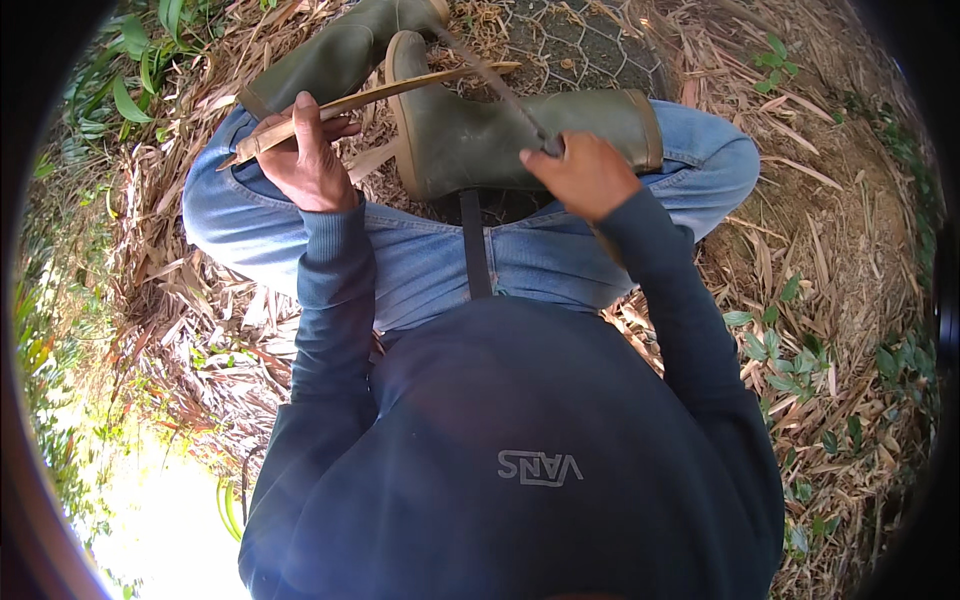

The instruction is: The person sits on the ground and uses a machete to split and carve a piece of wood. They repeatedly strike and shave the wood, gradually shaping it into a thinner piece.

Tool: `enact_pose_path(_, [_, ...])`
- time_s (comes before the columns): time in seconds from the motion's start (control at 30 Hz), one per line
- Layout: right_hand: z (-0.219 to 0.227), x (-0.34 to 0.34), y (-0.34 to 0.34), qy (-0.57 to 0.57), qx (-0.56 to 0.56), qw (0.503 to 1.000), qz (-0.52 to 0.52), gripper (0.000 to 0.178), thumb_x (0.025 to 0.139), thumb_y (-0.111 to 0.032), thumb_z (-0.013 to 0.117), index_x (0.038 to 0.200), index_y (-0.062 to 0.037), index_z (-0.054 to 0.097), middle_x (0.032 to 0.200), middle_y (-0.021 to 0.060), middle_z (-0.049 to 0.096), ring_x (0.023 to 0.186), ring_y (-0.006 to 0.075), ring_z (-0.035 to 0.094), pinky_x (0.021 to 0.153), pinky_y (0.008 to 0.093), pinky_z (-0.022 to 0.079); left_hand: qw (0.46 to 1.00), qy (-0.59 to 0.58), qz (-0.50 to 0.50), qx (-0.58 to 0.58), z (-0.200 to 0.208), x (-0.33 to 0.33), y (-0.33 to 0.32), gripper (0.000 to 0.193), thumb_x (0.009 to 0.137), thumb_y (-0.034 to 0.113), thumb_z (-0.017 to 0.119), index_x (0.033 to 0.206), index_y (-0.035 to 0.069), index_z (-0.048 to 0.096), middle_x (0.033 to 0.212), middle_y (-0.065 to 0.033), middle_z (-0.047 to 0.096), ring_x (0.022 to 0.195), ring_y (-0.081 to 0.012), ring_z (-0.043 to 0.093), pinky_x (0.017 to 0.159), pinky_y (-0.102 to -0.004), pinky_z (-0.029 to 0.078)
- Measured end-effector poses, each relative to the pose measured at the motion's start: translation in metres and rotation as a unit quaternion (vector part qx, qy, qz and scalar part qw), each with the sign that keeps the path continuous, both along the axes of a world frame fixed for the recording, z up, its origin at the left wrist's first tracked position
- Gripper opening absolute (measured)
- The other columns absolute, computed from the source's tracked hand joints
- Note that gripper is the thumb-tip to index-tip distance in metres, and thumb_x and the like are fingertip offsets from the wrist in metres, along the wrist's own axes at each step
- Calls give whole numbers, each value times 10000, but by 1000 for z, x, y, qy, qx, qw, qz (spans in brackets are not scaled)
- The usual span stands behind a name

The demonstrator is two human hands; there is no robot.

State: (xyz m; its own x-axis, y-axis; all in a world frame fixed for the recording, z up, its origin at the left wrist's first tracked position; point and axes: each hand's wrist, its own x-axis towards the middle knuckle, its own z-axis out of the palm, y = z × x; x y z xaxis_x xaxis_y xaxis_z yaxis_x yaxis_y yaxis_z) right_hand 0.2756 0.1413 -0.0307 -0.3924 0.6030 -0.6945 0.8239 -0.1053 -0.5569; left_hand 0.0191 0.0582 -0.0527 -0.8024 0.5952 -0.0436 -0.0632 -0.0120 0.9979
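The ground [850,250] around the seated person is a thick litter of dry bamboo leaves and husks, with green shoots at the edges and a patch of wire mesh [580,45] lying beyond the feet; the person sits cross-legged in blue jeans [420,260] and a dark sweatshirt [520,450], so the lap serves as a working space; two olive-green rubber boots [480,135] are folded in close, one sole turned up just below the work, probably to keep the legs clear of the cutting edge. The left hand [305,155] has its fingers wrapped tight around the butt of a long, pale bamboo strip [370,100], which slants up and to the right across the boots, its tip near the mesh; the grip near one end seems meant to steady the strip against the pull. The right hand [585,170] is closed in a fist on the handle of a thin dark blade [500,85], which angles up to meet the strip near its far end, apparently laid against it for shaving or splitting.
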Motion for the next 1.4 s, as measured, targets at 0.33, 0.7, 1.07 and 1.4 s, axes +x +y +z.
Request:
enact_pose_path(0.33, [1,1,16,-48,-106,993,-15,458,898,-383,661,809,54,557,568,77,521,450,159,557,431,323,435,1000,25,-13,-7,1,-4,6,322,913,200,701,911,-44,490,753,-160,610,543,-220,652,479,-330,599])
enact_pose_path(0.7, [15,14,0,36,-69,997,-26,486,885,-409,682,858,70,602,593,100,551,476,168,564,456,330,440,997,-25,-77,14,4,-16,12,273,894,99,673,1037,10,458,931,-159,619,647,-250,686,572,-347,623])
enact_pose_path(1.07, [31,-3,-13,67,-4,997,31,509,861,-421,680,790,78,607,643,203,579,604,320,593,603,434,446,991,-10,-131,24,3,-18,3,261,908,31,639,1042,28,416,1013,-163,579,802,-249,665,602,-398,641])
enact_pose_path(1.4, [33,3,-20,64,-14,997,37,498,865,-414,679,790,71,595,651,194,586,622,281,601,613,418,455,993,-9,-113,37,3,-14,1,261,905,40,652,1032,22,424,1004,-165,584,781,-255,669,600,-395,639])
